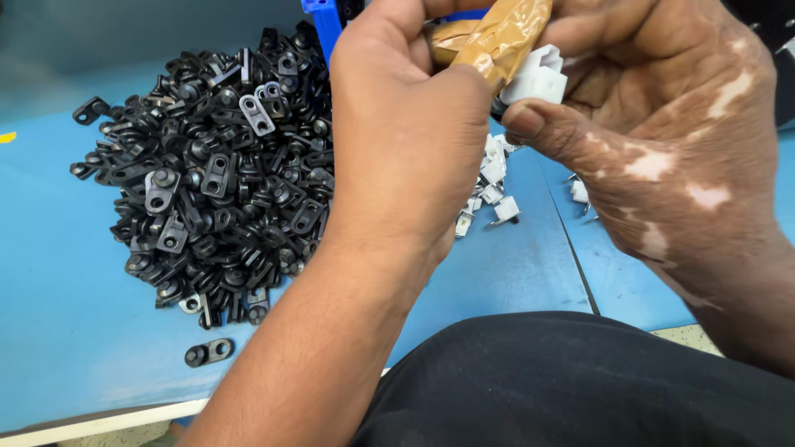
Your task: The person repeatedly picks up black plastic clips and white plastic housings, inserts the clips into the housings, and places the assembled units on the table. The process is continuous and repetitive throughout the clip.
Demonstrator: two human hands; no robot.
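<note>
My left hand is raised in the middle of the view, its back toward me, fingers curled at the top around something hidden. My right hand is close beside it and pinches a small white plastic piece between thumb and fingers. One finger there is wrapped in tan tape. Both hands meet at the white piece. Left of my left hand lies a big heap of small black plastic clips on the blue table.
Several small white pieces with metal pins lie on the table under my hands. One black clip lies apart near the front edge. A blue bin edge shows at the top. My dark-clothed lap fills the bottom right.
</note>
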